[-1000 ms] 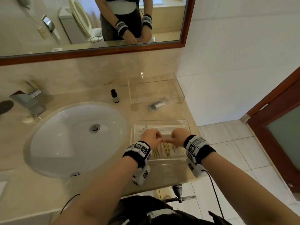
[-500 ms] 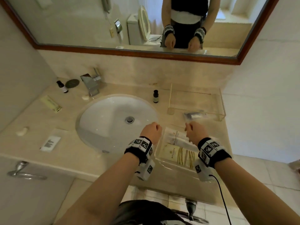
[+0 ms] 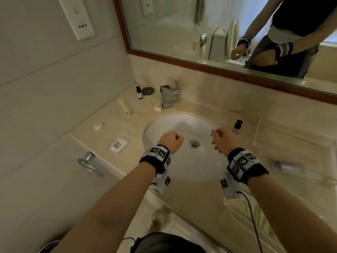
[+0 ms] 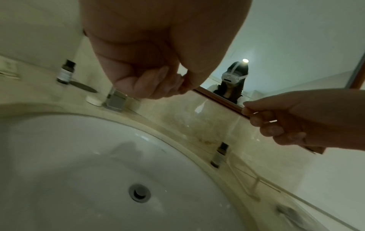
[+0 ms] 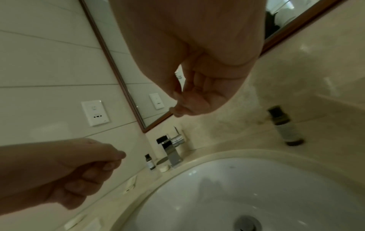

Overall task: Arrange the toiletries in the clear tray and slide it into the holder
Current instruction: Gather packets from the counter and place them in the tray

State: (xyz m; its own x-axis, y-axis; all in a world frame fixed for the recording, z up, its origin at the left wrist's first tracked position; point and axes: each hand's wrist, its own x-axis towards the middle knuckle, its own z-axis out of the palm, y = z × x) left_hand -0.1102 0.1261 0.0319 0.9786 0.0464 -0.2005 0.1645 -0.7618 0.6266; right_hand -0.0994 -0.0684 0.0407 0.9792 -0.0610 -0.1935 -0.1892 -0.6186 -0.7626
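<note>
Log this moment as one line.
left hand: fist, empty | right hand: loosely curled, empty | both above sink | bottle on counter

Over the white basin point(image 3: 182, 152) the air is open; both hands hang there, touching nothing. At ten o'clock the square tap point(image 3: 168, 96) stands on the rim, with a small soap point(image 3: 157, 108) just beside it. At two o'clock a dark little bottle point(image 3: 237, 126) stands between the basin and the clear holder point(image 3: 291, 137). The counter point(image 3: 94, 143) at nine o'clock holds only flat sachets.
</note>
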